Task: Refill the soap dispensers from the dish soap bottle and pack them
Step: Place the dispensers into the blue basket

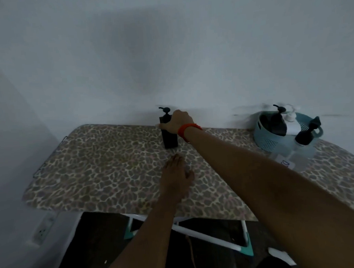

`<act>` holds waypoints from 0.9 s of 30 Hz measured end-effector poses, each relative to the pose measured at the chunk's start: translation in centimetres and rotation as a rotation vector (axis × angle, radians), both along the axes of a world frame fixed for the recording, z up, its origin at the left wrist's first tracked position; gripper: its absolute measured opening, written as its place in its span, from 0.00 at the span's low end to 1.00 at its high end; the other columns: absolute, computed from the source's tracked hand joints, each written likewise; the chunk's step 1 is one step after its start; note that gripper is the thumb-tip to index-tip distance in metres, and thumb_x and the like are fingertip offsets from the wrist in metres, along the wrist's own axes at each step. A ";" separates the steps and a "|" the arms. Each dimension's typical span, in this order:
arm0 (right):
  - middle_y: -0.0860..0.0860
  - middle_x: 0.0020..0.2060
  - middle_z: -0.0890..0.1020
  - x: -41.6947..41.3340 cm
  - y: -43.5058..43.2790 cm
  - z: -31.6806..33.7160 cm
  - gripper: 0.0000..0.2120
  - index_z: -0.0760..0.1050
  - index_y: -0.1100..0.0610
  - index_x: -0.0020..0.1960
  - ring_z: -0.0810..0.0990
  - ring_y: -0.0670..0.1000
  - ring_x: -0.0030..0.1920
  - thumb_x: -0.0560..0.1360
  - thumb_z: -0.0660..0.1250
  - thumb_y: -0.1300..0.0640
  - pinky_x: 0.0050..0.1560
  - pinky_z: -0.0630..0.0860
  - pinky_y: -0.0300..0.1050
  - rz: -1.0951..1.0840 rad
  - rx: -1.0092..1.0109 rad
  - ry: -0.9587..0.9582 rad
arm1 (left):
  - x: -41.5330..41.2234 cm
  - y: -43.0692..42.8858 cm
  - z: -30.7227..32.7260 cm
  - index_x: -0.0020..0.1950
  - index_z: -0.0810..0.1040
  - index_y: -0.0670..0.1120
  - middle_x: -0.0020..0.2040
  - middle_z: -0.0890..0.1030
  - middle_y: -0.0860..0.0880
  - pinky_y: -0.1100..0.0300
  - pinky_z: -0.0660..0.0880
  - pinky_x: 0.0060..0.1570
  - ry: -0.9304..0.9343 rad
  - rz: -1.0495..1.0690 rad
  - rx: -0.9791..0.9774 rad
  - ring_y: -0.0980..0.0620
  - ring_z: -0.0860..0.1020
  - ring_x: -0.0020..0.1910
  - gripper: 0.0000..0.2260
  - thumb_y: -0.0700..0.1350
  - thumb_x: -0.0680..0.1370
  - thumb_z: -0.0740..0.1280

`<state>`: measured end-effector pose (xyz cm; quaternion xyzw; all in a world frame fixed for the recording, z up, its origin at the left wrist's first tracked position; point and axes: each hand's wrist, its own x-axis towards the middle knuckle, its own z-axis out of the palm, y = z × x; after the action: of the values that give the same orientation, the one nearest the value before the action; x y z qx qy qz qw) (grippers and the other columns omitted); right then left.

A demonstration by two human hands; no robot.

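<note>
Black square pump dispenser [169, 138], upright, right hand [178, 123] gripping its top, pale blue basket [263, 138] to its right, holding a dark dispenser [278, 123] and a white pump bottle [291, 125], clear black-pumped bottle [303, 149] upright just in front

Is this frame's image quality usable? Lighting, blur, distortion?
Head view: dim, bluish light, a broad soft shadow on the wall. Head view: motion blur smears the basket and the pumps in it; the right hand gripping the black dispenser is sharper. Head view: wide-angle bowing curves the table edges.
</note>
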<state>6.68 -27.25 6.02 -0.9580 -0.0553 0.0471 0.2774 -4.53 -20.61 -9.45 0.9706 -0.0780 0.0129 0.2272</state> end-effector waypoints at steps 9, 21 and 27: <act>0.50 0.27 0.71 0.9 1.3 -2.2 0.19 0.66 0.55 0.34 0.69 0.48 0.27 0.76 0.72 0.50 0.25 0.68 0.40 -0.054 0.057 -0.036 | 0.2 -0.2 -0.1 0.80 0.54 0.45 0.80 0.55 0.48 0.51 0.49 0.77 -0.003 0.023 0.003 0.50 0.52 0.79 0.31 0.59 0.81 0.56; 0.51 0.40 0.79 0.0 -7.5 8.7 0.21 0.74 0.58 0.49 0.79 0.50 0.38 0.70 0.75 0.43 0.29 0.71 0.39 -0.103 0.167 -0.158 | 0.3 -1.2 0.0 0.79 0.54 0.43 0.80 0.56 0.46 0.50 0.49 0.77 0.034 0.051 0.000 0.48 0.53 0.79 0.33 0.59 0.80 0.58; 0.51 0.43 0.80 -1.6 -17.3 16.4 0.18 0.75 0.57 0.49 0.81 0.51 0.42 0.69 0.74 0.45 0.37 0.77 0.42 -0.263 0.232 -0.267 | 1.3 -7.8 1.7 0.79 0.56 0.41 0.79 0.57 0.43 0.52 0.51 0.77 0.072 -0.050 0.036 0.46 0.54 0.78 0.33 0.57 0.80 0.59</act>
<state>5.09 -44.52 22.44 -0.9165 0.0287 -0.1233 0.3796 -3.21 -28.45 -7.71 0.9722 -0.0943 -0.0293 0.2125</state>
